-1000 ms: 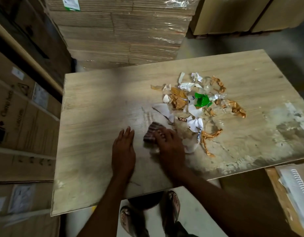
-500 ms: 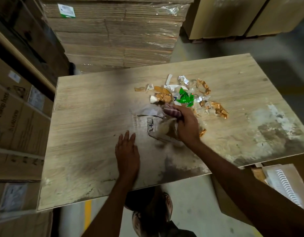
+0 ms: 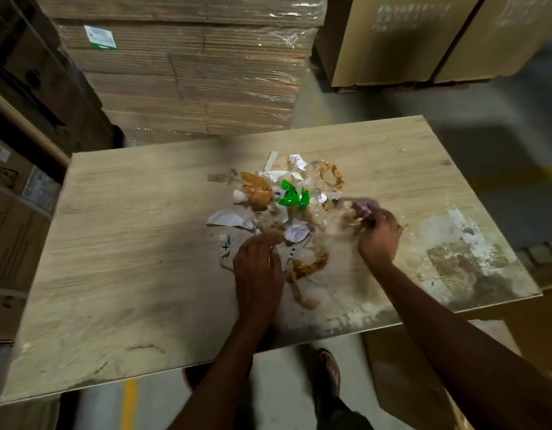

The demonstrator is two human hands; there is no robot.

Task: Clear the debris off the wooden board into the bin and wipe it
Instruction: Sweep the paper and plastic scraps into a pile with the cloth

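The right hand [image 3: 378, 237] gripped a cloth [image 3: 363, 209] beside the scraps [image 3: 287, 197]; the left hand [image 3: 257, 268] touched their near edge, its curl unclear. A hard sweep could scatter scraps off the board [image 3: 128, 259].

Warehouse cardboard on every side.
Behind, a shrink-wrapped stack of flattened cardboard sheets [image 3: 191, 72] bearing a green-and-white label [image 3: 100, 37]; at left, printed cartons [image 3: 17, 218]; far right, tall tan boxes [image 3: 392, 41]; underfoot, grey concrete floor [image 3: 169, 405] crossed by a yellow line [image 3: 128, 401]; lower right, another carton [image 3: 405, 383].
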